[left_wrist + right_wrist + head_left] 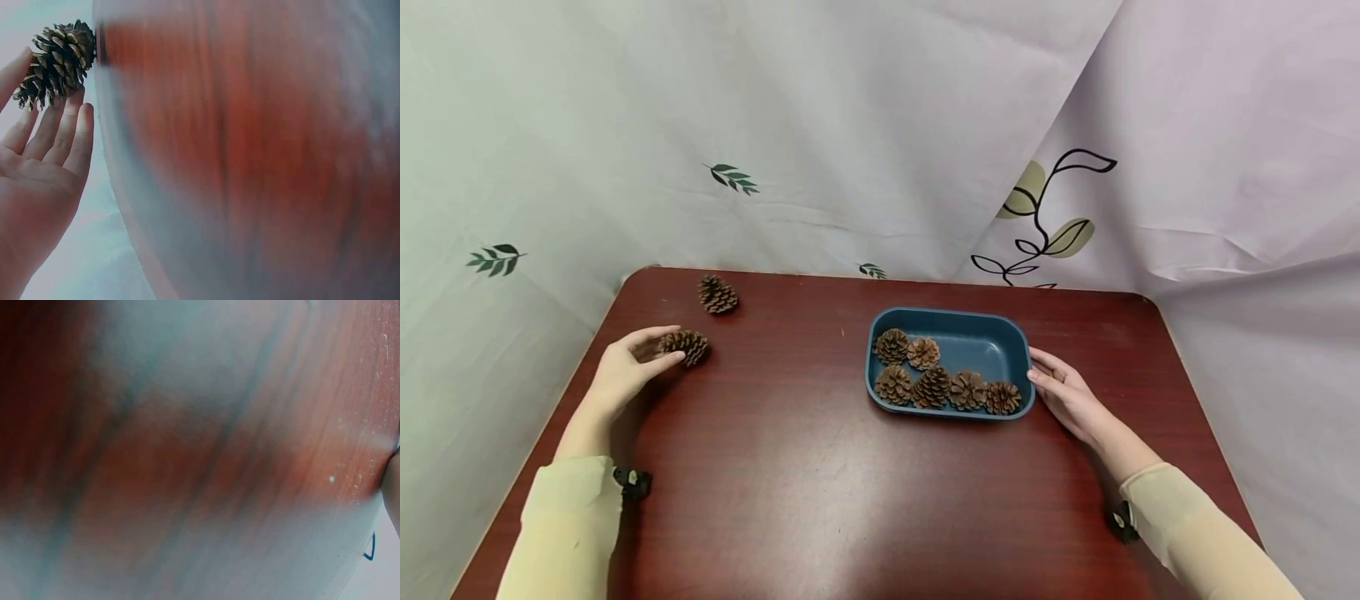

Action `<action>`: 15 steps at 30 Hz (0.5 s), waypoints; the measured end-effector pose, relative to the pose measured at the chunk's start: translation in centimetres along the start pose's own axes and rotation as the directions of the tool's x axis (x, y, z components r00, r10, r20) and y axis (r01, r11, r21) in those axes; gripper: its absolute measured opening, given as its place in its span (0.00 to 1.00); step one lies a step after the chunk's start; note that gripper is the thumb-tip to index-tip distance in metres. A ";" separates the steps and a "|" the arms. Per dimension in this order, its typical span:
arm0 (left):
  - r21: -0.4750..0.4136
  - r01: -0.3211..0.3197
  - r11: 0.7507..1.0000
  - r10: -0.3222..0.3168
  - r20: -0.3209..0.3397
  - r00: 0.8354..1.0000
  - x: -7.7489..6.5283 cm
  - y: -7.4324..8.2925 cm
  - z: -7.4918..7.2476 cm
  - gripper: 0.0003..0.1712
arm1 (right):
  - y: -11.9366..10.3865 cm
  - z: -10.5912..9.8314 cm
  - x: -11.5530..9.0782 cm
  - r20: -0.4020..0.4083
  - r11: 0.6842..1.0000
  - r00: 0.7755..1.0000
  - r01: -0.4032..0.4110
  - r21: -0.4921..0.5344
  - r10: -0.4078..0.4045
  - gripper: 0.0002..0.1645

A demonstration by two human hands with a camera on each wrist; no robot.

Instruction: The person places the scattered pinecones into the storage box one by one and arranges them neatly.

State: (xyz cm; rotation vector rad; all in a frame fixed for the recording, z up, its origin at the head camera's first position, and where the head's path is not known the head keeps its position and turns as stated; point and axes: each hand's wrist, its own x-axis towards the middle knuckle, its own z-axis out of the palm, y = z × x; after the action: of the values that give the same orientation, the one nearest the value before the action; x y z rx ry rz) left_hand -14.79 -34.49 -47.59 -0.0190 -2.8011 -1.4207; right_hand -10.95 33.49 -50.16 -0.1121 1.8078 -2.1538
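Note:
Near the table's left edge, my left hand (625, 367) pinches a brown pine cone (688, 346) between thumb and fingers. The left wrist view shows the same pine cone (59, 59) at the fingertips, its scales spread. Just beyond lies another pine cone (718, 294). My right hand (1071, 400) grips the right end of a blue rectangular tray (951, 315), thumb at the rim and fingers along the outer wall. Several pine cones (932, 388) sit inside it, along its near side and left end. In the right wrist view only a sliver of the hand (392, 494) shows.
Everything stands on a dark red, glossy wooden table (805, 467). White cloth (850, 125) with printed leaves hangs behind the table and at both sides. A small dark device (632, 483) is strapped at the left wrist, and a similar device (1122, 521) at the right.

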 end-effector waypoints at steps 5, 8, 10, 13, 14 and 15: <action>-0.030 -0.038 0.999 0.039 0.005 0.999 -0.1 1.1 0.6 0.29 | -0.1 0.1 -0.1 -0.009 1.000 1.000 -0.008 -0.014 0.008 0.29; -0.039 -0.062 0.997 0.062 0.010 0.998 0.0 1.7 1.1 0.28 | -0.1 0.1 -0.1 -0.003 1.000 1.000 -0.007 -0.014 0.007 0.29; -0.039 -0.076 0.996 0.077 0.014 0.997 0.1 2.2 1.5 0.28 | 0.0 0.1 -0.1 -0.003 1.000 1.000 -0.005 -0.014 0.005 0.28; -0.039 -0.096 0.995 0.096 0.023 0.995 0.3 2.9 2.0 0.27 | 0.0 0.0 0.0 0.005 1.000 1.000 0.005 -0.007 -0.005 0.27; -0.041 -0.101 0.994 0.102 0.027 0.994 0.4 3.2 2.2 0.27 | 0.1 0.0 0.0 0.007 1.000 1.000 0.008 -0.007 -0.008 0.27; -0.038 -0.107 0.994 0.108 0.029 0.994 0.4 3.5 2.4 0.27 | 0.1 0.0 0.0 0.008 1.000 1.000 0.012 -0.005 -0.012 0.26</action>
State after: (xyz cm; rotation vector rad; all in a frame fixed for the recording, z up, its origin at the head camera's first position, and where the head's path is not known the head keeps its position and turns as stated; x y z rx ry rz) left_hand -15.14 -30.43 -46.17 -0.1907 -2.7515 -1.4597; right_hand -10.94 33.46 -50.25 -0.1327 1.8132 -2.1537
